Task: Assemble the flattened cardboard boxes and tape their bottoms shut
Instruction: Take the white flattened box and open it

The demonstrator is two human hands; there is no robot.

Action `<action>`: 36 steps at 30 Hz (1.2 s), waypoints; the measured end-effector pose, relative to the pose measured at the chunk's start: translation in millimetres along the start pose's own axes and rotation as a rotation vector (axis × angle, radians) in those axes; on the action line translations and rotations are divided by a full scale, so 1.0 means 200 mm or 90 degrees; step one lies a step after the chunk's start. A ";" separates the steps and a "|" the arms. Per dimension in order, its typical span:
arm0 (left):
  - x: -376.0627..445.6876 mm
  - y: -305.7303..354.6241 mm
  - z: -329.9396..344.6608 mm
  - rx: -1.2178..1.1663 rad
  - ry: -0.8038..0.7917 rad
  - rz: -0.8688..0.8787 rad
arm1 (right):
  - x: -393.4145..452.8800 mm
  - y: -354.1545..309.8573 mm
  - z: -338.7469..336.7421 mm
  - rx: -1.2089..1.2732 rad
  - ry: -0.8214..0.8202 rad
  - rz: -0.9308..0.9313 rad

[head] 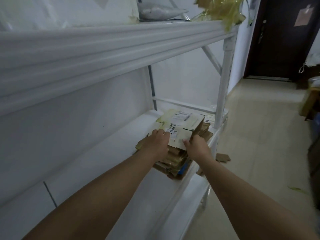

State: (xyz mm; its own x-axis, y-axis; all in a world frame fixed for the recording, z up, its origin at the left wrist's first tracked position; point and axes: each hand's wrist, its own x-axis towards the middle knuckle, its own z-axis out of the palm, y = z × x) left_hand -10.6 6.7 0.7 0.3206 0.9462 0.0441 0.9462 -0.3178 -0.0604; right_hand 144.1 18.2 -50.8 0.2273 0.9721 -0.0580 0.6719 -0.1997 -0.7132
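Note:
A flattened pale cardboard box point(186, 124) with a shipping label and black print lies on top of a stack of flattened brown boxes point(174, 161) on the lower white shelf point(121, 170). My left hand point(155, 142) lies on the box's near left corner, fingers over its edge. My right hand point(197, 147) grips the box's near right edge, thumb on top and fingers underneath. That right edge is lifted slightly off the stack.
A white metal rack's upper shelf beam point(103, 49) runs overhead, with yellowish tape scraps point(223, 9) and a plastic bag point(161, 12) on it. The rack post point(223, 80) stands right of the stack. A cardboard scrap point(223, 157) lies on the tiled floor. A dark door point(280, 37) stands beyond.

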 end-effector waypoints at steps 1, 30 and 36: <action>0.01 -0.02 0.01 0.002 0.005 0.002 | 0.03 0.00 0.02 0.000 0.016 0.014; -1.26 -0.07 -0.16 -0.187 0.311 -0.154 | -0.94 -0.09 -0.20 0.347 0.082 -0.323; -1.66 -0.23 -0.18 -0.433 0.229 -0.239 | -1.12 -0.15 -0.05 0.271 -0.082 -0.272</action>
State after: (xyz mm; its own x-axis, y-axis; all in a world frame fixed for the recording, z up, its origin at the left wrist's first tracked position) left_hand -159.4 -294.8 25.5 -0.1335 0.9556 0.2628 0.7757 -0.0643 0.6279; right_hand 79.1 -195.2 -9.9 -0.1048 0.9676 0.2297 0.3384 0.2519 -0.9067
